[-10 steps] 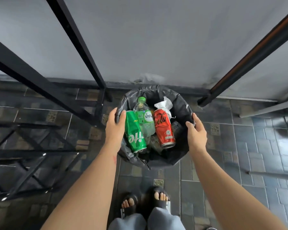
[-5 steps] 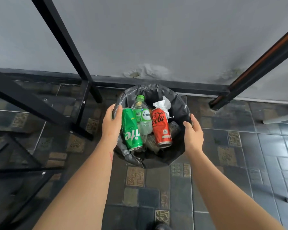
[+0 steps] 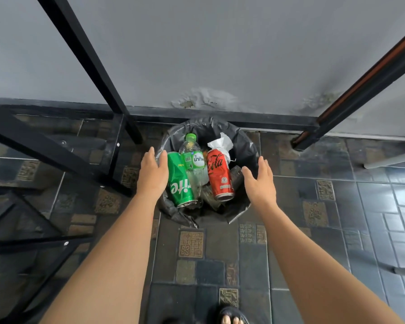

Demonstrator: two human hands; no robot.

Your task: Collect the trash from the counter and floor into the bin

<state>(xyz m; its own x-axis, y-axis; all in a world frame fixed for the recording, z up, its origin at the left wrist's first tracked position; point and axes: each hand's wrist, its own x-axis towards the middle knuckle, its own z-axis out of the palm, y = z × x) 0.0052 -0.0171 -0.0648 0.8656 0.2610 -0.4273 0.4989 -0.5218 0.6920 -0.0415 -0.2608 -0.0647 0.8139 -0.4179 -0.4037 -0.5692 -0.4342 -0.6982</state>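
Observation:
A round bin lined with a black bag [image 3: 204, 126] stands on the tiled floor against the grey wall. Inside it lie a green Sprite can [image 3: 180, 181], a clear bottle with a green cap [image 3: 193, 157], a red Coca-Cola can [image 3: 219, 175] and a white crumpled tissue [image 3: 221, 143]. My left hand [image 3: 153, 174] hovers flat at the bin's left rim, fingers apart, holding nothing. On the other side, my right hand [image 3: 260, 180] is spread open just off the right rim, also with nothing in it.
Black metal table legs [image 3: 91, 64] and crossbars [image 3: 40, 146] stand to the left of the bin. Another dark slanted leg [image 3: 360, 83] meets the floor at the right. A sandalled foot [image 3: 230, 318] shows at the bottom edge. Tiled floor lies around the bin.
Both hands have let go of the bin's rim and spread open beside it. The bin now sits closer to the wall, and my view has shifted back from it.

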